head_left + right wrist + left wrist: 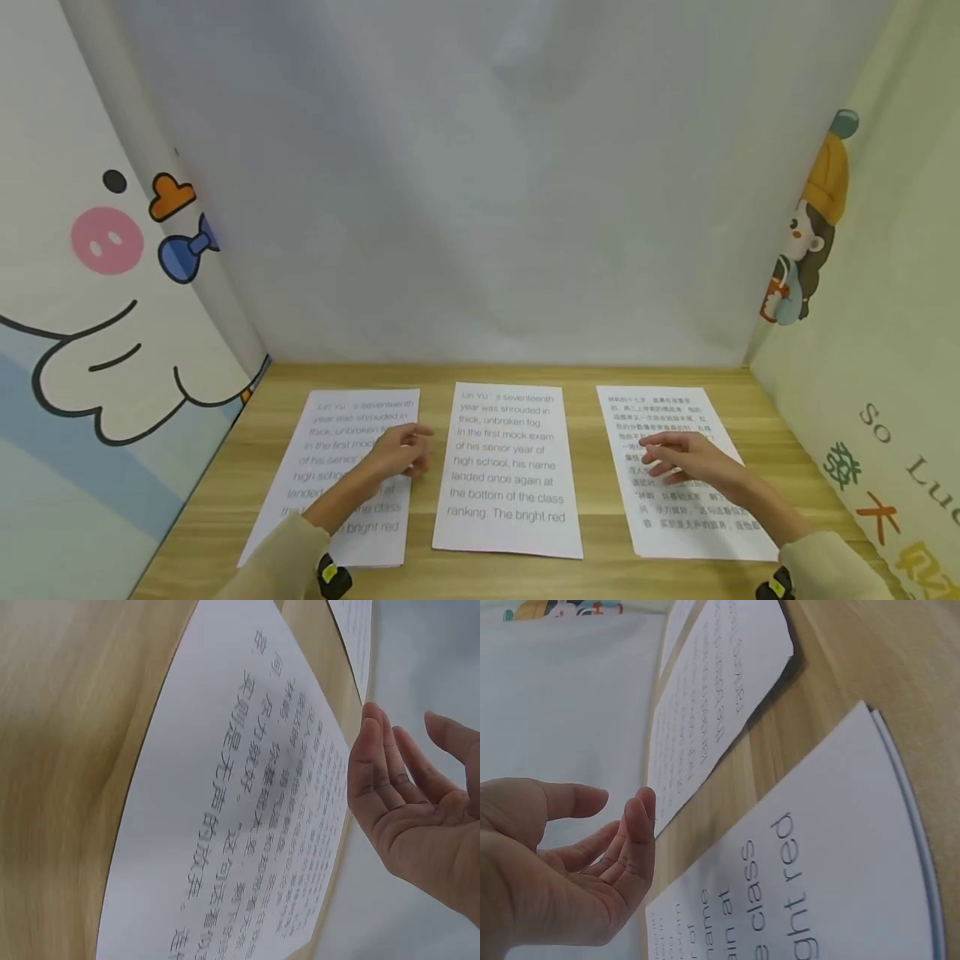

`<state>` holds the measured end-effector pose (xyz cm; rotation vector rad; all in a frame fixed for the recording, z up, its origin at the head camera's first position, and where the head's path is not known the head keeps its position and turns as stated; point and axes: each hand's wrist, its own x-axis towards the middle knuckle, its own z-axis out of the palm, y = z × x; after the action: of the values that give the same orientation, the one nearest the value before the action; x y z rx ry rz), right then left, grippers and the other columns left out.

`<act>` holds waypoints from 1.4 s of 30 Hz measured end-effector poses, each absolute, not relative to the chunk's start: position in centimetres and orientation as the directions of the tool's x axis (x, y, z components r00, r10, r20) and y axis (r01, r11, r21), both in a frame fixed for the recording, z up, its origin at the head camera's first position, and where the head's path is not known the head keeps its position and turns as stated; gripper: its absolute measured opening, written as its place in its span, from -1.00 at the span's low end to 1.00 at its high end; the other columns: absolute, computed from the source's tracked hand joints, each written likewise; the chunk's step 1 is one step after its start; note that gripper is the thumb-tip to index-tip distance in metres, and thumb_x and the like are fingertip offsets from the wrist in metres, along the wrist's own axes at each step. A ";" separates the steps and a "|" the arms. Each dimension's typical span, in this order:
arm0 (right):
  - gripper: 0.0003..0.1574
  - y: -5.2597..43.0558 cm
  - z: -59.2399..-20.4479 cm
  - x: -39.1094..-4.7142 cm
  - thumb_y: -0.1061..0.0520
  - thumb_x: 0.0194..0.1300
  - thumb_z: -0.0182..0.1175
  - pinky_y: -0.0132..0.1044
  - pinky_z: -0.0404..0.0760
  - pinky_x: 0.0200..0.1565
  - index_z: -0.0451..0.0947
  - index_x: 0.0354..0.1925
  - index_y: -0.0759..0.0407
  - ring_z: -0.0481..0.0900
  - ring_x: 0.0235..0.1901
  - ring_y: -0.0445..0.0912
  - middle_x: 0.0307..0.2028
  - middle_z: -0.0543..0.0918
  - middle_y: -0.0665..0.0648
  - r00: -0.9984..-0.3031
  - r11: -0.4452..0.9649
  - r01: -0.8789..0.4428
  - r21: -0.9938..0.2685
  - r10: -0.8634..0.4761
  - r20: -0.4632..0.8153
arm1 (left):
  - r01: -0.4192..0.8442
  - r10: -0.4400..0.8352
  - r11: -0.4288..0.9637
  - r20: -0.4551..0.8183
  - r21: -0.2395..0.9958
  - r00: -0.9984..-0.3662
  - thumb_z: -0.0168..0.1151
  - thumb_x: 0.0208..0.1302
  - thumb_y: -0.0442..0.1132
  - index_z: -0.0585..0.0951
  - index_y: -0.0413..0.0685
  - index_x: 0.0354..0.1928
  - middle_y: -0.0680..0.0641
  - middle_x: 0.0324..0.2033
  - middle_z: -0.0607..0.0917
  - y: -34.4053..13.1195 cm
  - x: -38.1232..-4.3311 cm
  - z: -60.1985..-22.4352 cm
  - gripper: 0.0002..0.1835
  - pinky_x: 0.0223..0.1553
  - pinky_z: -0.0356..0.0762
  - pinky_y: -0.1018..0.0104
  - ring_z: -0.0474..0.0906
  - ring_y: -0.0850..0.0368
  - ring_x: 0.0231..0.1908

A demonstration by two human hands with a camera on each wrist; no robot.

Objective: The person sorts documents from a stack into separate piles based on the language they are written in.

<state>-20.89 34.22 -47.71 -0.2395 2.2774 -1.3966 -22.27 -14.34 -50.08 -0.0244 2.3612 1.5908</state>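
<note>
Three printed paper stacks or sheets lie on a wooden table. Over the right part of the left English-printed paper (337, 467) hovers my left hand (401, 454), its fingers loosely curved and holding nothing. In the left wrist view that paper shows more than one layer at its corner. The middle English-printed paper (506, 475) lies between my two hands. My right hand (686, 458) is above the Chinese-printed paper (697, 533), fingers relaxed, palm turned inward. Nothing is between its thumb and fingers (367, 761) in the right wrist view.
The wooden table (600, 575) ends at a plain pale backdrop (495, 208). A cartoon-printed panel (45, 250) stands at the left, and a pale green panel (885, 317) with a printed figure and lettering at the right. Small black devices (332, 577) sit at both wrists.
</note>
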 end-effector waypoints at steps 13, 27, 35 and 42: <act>-0.28 28.4 -49.8 -21.0 0.06 0.58 0.03 -0.20 0.76 -0.04 0.21 0.42 0.57 0.72 -0.07 -0.03 0.10 0.64 0.39 -0.836 0.376 0.111 -0.920 -0.465 -0.291 | -0.231 0.154 0.502 -0.349 0.834 -0.925 0.17 0.34 -0.32 0.30 -0.37 0.45 -0.13 -0.23 0.71 -13.8 -21.8 -51.5 -0.34 -0.40 0.55 0.36 0.64 0.13 -0.43; -0.24 25.5 -52.1 -20.5 0.09 0.57 0.06 -0.30 0.76 -0.04 0.13 0.42 0.64 0.68 -0.11 -0.16 0.13 0.60 0.32 -0.808 0.296 0.219 -0.930 -0.479 -0.343 | -0.216 0.176 0.538 -0.359 0.815 -0.917 0.22 0.38 -0.24 0.37 -0.33 0.43 -0.09 -0.42 0.69 -12.8 -21.3 -51.7 -0.37 -0.47 0.45 0.40 0.52 0.17 -0.50; -0.26 24.6 -52.3 -20.2 0.10 0.56 0.08 -0.33 0.77 -0.08 0.16 0.43 0.61 0.68 -0.16 -0.20 0.00 0.66 0.21 -0.817 0.291 0.246 -0.924 -0.451 -0.360 | -0.218 0.216 0.512 -0.370 0.831 -0.903 0.21 0.38 -0.25 0.39 -0.28 0.43 -0.09 -0.45 0.68 -12.2 -21.3 -51.8 -0.39 -0.46 0.42 0.40 0.51 0.17 -0.51; -0.25 24.3 -52.1 -20.1 0.10 0.57 0.06 -0.35 0.76 -0.09 0.15 0.43 0.61 0.68 -0.17 -0.21 -0.01 0.64 0.20 -0.812 0.286 0.251 -0.925 -0.457 -0.362 | -0.254 0.195 0.502 -0.394 0.827 -0.898 0.21 0.39 -0.23 0.37 -0.27 0.45 -0.06 -0.51 0.67 -12.1 -21.4 -51.9 -0.37 -0.43 0.42 0.40 0.47 0.16 -0.51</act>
<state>-20.07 24.29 -52.05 -0.1839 1.9777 -1.5763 -21.45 -12.10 -51.95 -0.0486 2.3084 1.3761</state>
